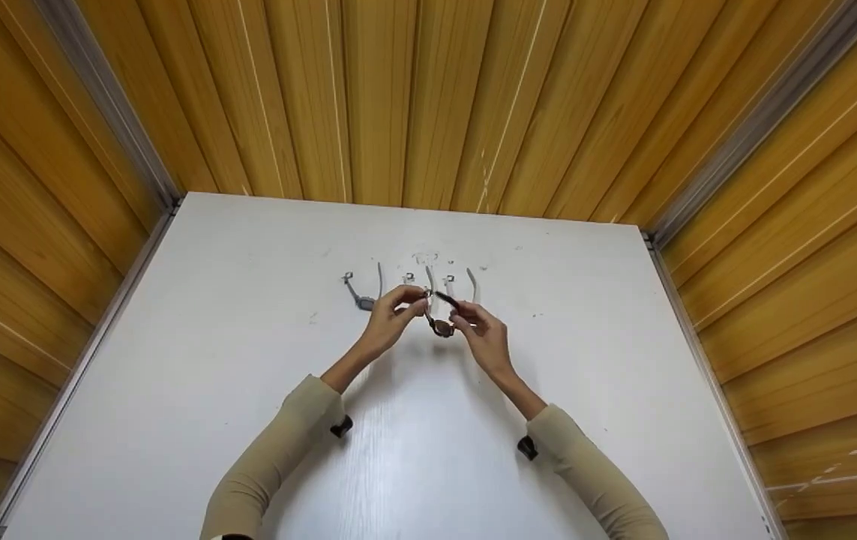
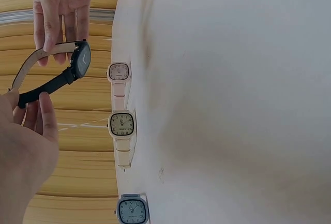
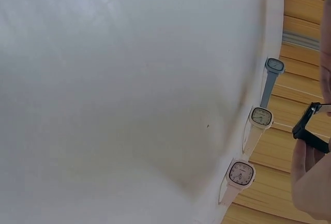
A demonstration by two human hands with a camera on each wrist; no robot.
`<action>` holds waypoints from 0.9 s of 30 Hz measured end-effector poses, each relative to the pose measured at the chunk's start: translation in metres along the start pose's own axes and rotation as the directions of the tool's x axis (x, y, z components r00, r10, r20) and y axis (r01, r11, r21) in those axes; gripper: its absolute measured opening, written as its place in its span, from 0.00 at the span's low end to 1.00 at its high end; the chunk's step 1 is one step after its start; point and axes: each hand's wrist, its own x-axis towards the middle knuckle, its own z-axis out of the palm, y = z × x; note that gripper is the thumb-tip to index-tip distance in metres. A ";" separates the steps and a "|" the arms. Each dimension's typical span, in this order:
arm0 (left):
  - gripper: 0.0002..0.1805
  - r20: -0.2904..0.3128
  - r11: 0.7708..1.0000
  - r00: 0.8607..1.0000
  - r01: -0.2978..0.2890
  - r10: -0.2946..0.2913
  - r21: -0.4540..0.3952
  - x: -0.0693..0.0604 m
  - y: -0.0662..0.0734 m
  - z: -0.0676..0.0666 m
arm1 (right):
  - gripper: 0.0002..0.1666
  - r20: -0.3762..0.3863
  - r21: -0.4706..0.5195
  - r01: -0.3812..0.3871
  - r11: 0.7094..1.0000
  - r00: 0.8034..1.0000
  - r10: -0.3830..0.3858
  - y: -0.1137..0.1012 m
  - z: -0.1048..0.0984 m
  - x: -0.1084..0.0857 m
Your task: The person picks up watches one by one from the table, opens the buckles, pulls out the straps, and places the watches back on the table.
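Both hands hold one black wristwatch [image 1: 442,328] above the table, its strap bent in a loop and its dial at the near side. My left hand [image 1: 391,321] pinches the strap's ends, where the dark outer side and tan lining meet in the left wrist view. My right hand [image 1: 484,336] grips the strap between thumb and fingers nearer the case. Behind them a blue-grey watch [image 2: 132,209], a cream watch [image 2: 122,124] and a pink watch [image 2: 119,71] stand in a row on the table. In the head view my hands partly hide this row.
The white table [image 1: 263,247] reaches back to a wood-patterned panel wall [image 1: 368,112]. Similar panels stand at both sides, with metal rails along the edges. Small dark marks and scuffs show on the tabletop. Black wrist cameras sit at both sleeves.
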 end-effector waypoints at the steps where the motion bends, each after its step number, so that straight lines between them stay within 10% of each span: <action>1: 0.12 -0.003 1.000 1.000 0.005 -0.005 0.002 0.000 0.001 0.000 | 0.16 -0.006 0.010 -0.003 1.000 1.000 0.003 0.004 0.000 0.001; 8: 0.10 -0.009 0.999 1.000 -0.005 0.005 0.033 -0.001 0.004 -0.001 | 0.19 -0.025 0.068 -0.016 0.998 1.000 0.018 0.017 -0.003 0.003; 15: 0.08 -0.037 0.999 0.998 0.048 -0.048 0.017 0.004 -0.035 0.002 | 0.20 -0.022 0.107 -0.058 0.993 0.998 0.060 0.017 -0.003 0.000; 27: 0.17 -0.036 0.998 0.998 0.044 -0.042 0.049 0.003 -0.043 0.015 | 0.22 -0.105 0.111 -0.167 0.980 0.978 0.179 0.017 -0.010 0.001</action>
